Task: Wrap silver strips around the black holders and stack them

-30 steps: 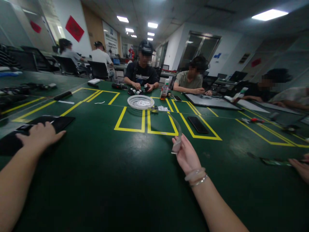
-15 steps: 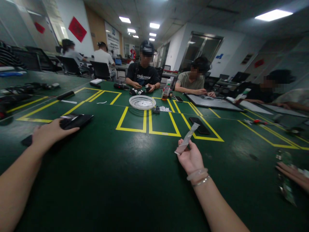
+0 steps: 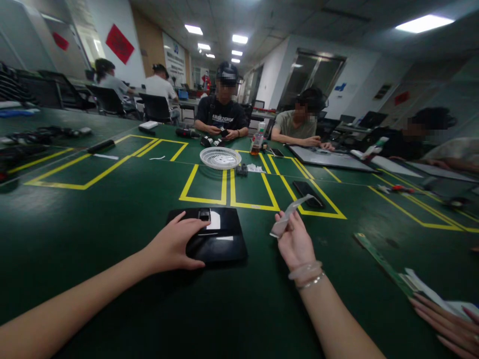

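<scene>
A glossy black flat panel (image 3: 220,244) lies on the green table in front of me, with a small square part and a white patch near its upper edge. My left hand (image 3: 177,244) grips it from the left, thumb and fingers spread over its surface. To its right my right hand (image 3: 295,242), palm up, pinches a thin whitish translucent strip (image 3: 286,219) that sticks up and bends to the right. A dark phone-like slab (image 3: 308,193) lies just beyond that strip.
A white slotted basket (image 3: 220,157) stands mid-table between yellow tape outlines. A bottle (image 3: 257,141) is behind it. At right, another person's hand (image 3: 445,319) is near a green circuit board (image 3: 385,264) and white sheets. Dark cables (image 3: 41,135) lie far left. People sit opposite.
My left hand has brought the black panel from the left to the middle, before me. The strip in my right hand leans further right. The neighbour's hand and green board have shifted at right.
</scene>
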The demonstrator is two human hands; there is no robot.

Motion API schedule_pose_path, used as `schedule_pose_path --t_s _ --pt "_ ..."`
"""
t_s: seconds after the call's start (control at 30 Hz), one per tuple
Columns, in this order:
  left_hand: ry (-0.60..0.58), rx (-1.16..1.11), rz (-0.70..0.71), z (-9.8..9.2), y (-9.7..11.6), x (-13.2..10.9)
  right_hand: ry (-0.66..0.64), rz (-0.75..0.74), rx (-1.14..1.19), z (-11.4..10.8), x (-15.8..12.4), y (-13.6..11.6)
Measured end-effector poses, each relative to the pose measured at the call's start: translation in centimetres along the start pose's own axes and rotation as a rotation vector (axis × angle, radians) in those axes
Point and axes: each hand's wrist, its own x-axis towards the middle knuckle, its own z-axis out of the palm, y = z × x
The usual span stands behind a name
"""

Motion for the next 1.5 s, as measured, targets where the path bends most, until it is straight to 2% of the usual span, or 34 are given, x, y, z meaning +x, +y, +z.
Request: schedule_pose_path --t_s 0.13,0.27,0.4,0.47,0.53,0.63,0.73,0.83,0.93,1.2,1.33,1.5 --pt "-0.051 0.004 0.084 0.2 0.0 -0.1 -0.074 -0.169 -0.126 0.4 -1.0 0.3" --pt "-0.03 0.105 0.148 -0.3 0.2 -0.1 -0.242 -0.435 -0.333 0.2 -1.9 0.9" --pt "0.188 0.189 0.314 -1.5 0.7 -0.4 -0.477 -0.697 -0.664 -0.1 -2.9 1.2" --pt "0.318 0.22 0.415 -1.9 0.9 -0.8 -0.626 -0.846 -0.9 -0.1 -3.5 1.1" --pt "0.393 0.266 0.491 -2.1 0.9 -1.3 -0.781 -0.97 -1.154 0.0 -4.1 0.9" --pt "0.427 0.336 0.568 -1.9 0.8 -1.7 -1.03 -1.013 -1.501 0.0 -5.0 1.1" --pt "0.332 0.333 0.567 -1.1 0.9 -1.3 -1.168 -0.986 -1.724 0.0 -5.6 1.5" --pt "0.128 0.297 0.461 -0.5 1.0 -0.5 -1.162 -1.002 -1.787 -0.1 -5.9 2.0" --pt "0.024 0.288 0.411 -0.2 1.1 0.0 -1.142 -1.019 -1.795 -0.1 -6.0 2.1" --pt "0.02 0.263 0.329 -0.2 1.0 -0.2 -1.131 -1.04 -1.76 0.0 -6.2 2.0" --pt "-0.001 0.277 0.211 0.1 0.5 -0.3 -1.028 -1.084 -1.732 0.2 -6.1 1.7" --pt "-0.036 0.225 0.136 -0.2 0.2 -0.2 -0.859 -1.123 -1.684 0.3 -5.7 1.1"
